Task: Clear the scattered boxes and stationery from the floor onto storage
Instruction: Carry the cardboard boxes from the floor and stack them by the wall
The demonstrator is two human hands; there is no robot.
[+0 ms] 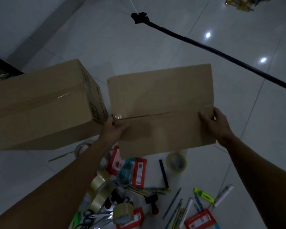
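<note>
A taped brown cardboard box (160, 100) is held up in the middle of the view above the floor. My left hand (113, 129) grips its left side, thumb on top near the tape seam. My right hand (215, 123) grips its right side, fingers curled over the top face. A second, larger sealed cardboard box (45, 104) stands just left of it. Under the held box lies scattered stationery: tape rolls (99, 182), red packets (139, 172), pens and markers (188, 204), a yellow highlighter (203, 195), scissors (87, 215).
A black cable (221, 55) runs diagonally across the white tiled floor at the upper right, fixed with black tape (139, 17). A dark piece of furniture (0, 66) edges in at the far left. A small yellow heap (241, 3) lies at the top right.
</note>
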